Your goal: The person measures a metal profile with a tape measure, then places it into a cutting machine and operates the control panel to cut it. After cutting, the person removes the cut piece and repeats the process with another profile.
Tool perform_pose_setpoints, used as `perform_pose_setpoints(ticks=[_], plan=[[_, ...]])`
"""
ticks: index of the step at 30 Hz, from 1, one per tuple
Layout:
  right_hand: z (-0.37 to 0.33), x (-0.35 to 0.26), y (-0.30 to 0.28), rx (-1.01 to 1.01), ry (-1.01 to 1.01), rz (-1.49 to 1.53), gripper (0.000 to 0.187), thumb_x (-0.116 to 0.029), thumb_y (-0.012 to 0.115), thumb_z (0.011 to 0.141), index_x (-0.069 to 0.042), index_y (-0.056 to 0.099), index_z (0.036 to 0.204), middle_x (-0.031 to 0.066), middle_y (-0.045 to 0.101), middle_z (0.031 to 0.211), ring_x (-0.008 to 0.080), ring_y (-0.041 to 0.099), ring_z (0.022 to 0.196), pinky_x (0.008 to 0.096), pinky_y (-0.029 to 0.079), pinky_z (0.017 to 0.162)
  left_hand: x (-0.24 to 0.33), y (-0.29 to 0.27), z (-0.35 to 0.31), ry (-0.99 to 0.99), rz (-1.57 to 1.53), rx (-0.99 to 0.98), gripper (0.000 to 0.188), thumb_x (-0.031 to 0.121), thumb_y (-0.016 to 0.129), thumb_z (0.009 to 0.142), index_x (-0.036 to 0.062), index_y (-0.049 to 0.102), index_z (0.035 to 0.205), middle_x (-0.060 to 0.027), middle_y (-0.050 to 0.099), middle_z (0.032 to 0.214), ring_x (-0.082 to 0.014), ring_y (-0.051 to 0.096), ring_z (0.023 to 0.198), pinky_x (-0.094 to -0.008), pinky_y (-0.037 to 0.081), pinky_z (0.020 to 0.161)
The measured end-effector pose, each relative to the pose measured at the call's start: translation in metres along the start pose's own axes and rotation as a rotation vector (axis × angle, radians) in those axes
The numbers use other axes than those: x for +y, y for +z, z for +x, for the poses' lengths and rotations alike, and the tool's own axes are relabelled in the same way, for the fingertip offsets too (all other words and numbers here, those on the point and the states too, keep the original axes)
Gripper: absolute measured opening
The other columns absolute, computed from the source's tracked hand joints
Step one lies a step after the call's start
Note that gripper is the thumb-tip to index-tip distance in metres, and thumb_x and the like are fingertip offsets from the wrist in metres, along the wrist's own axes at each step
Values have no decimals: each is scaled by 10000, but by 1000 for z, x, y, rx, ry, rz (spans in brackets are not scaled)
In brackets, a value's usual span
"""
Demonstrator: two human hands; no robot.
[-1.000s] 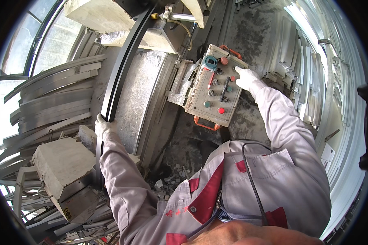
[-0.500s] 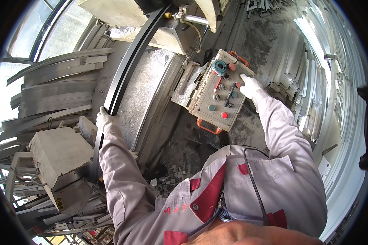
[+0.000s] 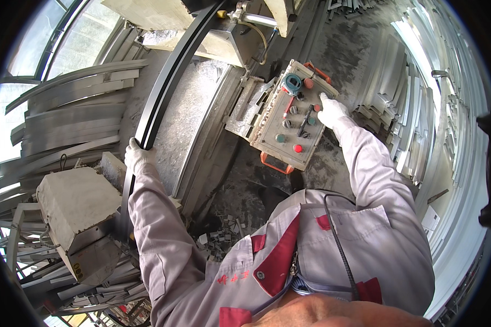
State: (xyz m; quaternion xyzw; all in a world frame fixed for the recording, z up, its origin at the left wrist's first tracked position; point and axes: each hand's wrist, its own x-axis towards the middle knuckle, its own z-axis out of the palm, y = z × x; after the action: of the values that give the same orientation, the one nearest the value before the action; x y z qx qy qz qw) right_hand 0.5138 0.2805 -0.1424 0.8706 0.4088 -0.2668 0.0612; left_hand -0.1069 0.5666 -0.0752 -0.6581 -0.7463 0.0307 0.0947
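Observation:
A long dark metal profile (image 3: pixel 172 76) with a pale stripe runs from the machine at the top down past my left side. My left hand (image 3: pixel 139 156), in a white glove, is closed around the profile, thumb and fingers on opposite sides. On the right, my gloved right hand (image 3: pixel 333 110) rests at the right edge of a beige control box (image 3: pixel 271 134). One finger stretches along the panel's upper right, and the hand is beside a red button (image 3: pixel 317 108). Whether any fingertip presses a button cannot be made out. The panel also carries knobs, green buttons and a round teal-rimmed gauge (image 3: pixel 292 83).
A beige machine housing (image 3: pixel 79 204) stands at lower left, and another machine head (image 3: pixel 223 49) with a cylinder sits at the top. Stacked metal profiles (image 3: pixel 73 111) lie at left; more long profiles (image 3: pixel 384 82) lie at right. Offcuts (image 3: pixel 221 238) litter the floor near my body.
The whole view has shifted slightly, so the control box and machine appear a little further left and up. Both hands keep their places on the profile and the control box.

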Motion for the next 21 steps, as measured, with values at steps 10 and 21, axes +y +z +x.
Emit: perform_pose_setpoints(ticks=[10, 21], plan=[[0, -12, 2, 2, 18, -44, 788, -228, 601, 1034, -82, 380, 1776, 244, 758, 1446, 408, 751, 1321, 537, 590, 1115, 0, -4, -1, -3, 7, -5, 912, 473, 923, 770, 242, 594, 1589, -135, 706, 1396, -382, 713, 1310, -532, 593, 1117], [0, -14, 5, 42, -2, -66, 698, -257, 608, 1089, 0, 427, 1712, 218, 806, 1348, 386, 791, 1255, 540, 625, 1049, -5, 3, 3, 25, 35, 26, 938, 516, 946, 748, 246, 598, 1577, -121, 711, 1379, -374, 727, 1273, -530, 604, 1089]])
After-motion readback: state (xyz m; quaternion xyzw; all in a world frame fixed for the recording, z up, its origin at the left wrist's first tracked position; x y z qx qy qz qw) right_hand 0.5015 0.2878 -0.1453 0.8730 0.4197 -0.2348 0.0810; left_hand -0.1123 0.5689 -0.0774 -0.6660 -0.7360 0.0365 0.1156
